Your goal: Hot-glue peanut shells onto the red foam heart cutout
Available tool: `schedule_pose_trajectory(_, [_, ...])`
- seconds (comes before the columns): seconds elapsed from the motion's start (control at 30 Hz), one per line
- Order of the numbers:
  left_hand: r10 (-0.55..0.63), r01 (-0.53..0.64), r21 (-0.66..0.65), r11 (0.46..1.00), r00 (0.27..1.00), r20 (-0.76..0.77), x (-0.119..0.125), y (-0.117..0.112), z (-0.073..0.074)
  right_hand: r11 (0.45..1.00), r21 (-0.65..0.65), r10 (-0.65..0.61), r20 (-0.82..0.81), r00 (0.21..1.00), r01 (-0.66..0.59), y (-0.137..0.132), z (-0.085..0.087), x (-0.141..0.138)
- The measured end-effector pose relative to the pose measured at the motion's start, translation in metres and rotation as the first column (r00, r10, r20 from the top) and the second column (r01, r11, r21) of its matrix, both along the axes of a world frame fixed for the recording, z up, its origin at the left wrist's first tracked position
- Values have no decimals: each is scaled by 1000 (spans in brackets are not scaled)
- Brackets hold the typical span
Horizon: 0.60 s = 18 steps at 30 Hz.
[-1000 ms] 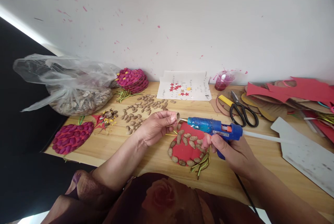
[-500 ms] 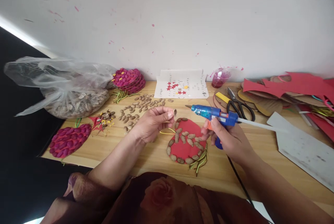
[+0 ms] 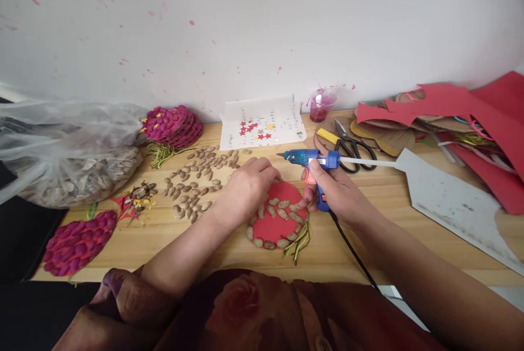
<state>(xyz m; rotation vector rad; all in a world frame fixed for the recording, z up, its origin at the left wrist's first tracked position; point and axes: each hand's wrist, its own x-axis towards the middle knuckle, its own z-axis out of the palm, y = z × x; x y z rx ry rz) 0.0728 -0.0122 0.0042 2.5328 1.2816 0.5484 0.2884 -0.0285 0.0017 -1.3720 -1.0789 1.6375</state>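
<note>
My left hand (image 3: 250, 191) is over the upper left rim of a round red piece (image 3: 271, 227), fingers bent down and closed. The peanut shell it pinched half a second ago is hidden behind them. Peanut shells (image 3: 269, 244) line the red piece's edge and form a row across its middle; yellow-green strands (image 3: 302, 241) hang off its lower right. My right hand (image 3: 339, 191) is wrapped round a blue glue gun (image 3: 303, 156), its nozzle pointing left above the red piece. A white glue stick (image 3: 368, 162) sticks out of its back.
Loose peanut shells (image 3: 207, 168) lie left of my hand. Behind are a plastic bag of shells (image 3: 82, 173), stacked purple pieces (image 3: 178, 124), a paper with stars (image 3: 282, 116), a cup (image 3: 321, 104) and scissors (image 3: 351, 146). A purple-covered piece (image 3: 79, 243) sits left, red cutouts (image 3: 444, 102) right.
My left hand has gone from holding the peanut shell up near the nozzle down to the red piece's upper rim. The glue gun remains in my right hand. The view has shifted right.
</note>
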Motion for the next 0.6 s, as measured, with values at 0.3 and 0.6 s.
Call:
schedule_pose_trajectory(0.3, [-76,104,130,986,976,-204,3,3,0,998,10,59,32,998,-60,3,-5,-1])
schedule_pose_trajectory(0.6, [-61,113,188,976,963,-262,7,4,-2,997,18,79,57,995,-80,3,-7,0])
